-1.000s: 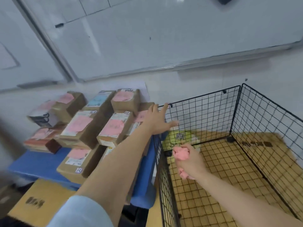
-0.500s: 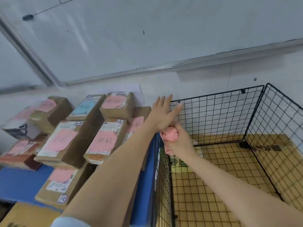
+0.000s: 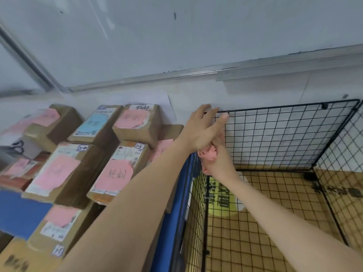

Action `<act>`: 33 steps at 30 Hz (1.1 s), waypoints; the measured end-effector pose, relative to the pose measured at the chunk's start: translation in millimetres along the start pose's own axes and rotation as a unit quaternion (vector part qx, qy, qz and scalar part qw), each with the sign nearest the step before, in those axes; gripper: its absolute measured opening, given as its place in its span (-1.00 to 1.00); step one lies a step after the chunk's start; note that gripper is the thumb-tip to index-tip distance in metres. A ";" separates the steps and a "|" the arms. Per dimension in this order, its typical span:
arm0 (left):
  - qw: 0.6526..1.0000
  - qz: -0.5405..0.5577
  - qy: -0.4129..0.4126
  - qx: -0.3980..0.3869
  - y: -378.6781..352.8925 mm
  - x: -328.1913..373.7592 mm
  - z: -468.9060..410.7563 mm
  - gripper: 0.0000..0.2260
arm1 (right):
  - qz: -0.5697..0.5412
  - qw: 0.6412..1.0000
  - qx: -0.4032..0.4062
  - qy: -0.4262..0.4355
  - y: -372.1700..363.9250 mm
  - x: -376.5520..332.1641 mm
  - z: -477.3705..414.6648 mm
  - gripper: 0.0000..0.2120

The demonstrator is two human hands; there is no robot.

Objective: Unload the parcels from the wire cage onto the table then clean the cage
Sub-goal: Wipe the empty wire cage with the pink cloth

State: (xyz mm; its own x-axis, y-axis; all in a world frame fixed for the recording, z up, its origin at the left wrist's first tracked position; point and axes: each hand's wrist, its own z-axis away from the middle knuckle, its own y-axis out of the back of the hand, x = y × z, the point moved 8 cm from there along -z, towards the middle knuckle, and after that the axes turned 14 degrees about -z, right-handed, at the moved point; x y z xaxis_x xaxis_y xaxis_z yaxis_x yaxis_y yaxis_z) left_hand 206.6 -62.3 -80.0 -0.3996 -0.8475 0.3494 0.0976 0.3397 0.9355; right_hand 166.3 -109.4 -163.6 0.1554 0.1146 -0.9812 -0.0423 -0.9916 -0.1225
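The black wire cage (image 3: 290,134) stands on the right, with no parcels visible inside it. My left hand (image 3: 202,130) rests with straight fingers on the top left corner of the cage's back panel. Just below it, inside the cage, my right hand (image 3: 218,160) grips a crumpled pink cloth (image 3: 207,154) against that same corner; my left hand partly hides the cloth. Several brown cardboard parcels (image 3: 117,169) with pink and blue labels lie piled on the blue table (image 3: 17,211) to the left.
A whiteboard with a metal ledge (image 3: 176,73) hangs on the wall behind. The cage floor is yellowish card with a round green-yellow sticker (image 3: 220,197). A yellowish cardboard box (image 3: 13,260) sits low at the left, below the table.
My right hand has risen with the pink cloth from the cage's middle up to its back left corner, under my left hand. My left hand slid a little higher along the cage rim.
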 end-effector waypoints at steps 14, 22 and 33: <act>1.000 -0.015 -0.014 0.005 0.6 -1.0 -0.2 -0.45 | 0.109 0.977 -0.013 -0.184 16.3 143.2 31.4 -0.61; 0.999 -0.016 -0.001 -0.039 -1.2 1.4 5.2 -0.41 | -0.070 0.977 0.040 -0.197 14.2 78.4 34.2 -0.58; 0.956 0.187 0.091 -0.205 -12.0 -19.7 52.7 -0.10 | -0.055 0.995 -0.081 -0.002 -18.0 -71.5 49.6 -0.66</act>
State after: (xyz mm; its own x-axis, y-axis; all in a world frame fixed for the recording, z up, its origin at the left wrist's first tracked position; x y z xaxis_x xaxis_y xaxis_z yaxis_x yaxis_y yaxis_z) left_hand 165.3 -28.2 -101.0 -0.1057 -0.7672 0.6327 0.5676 0.4759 0.6719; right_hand 107.0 -96.7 -98.7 0.1463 0.2232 -0.9637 0.1340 -0.9697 -0.2043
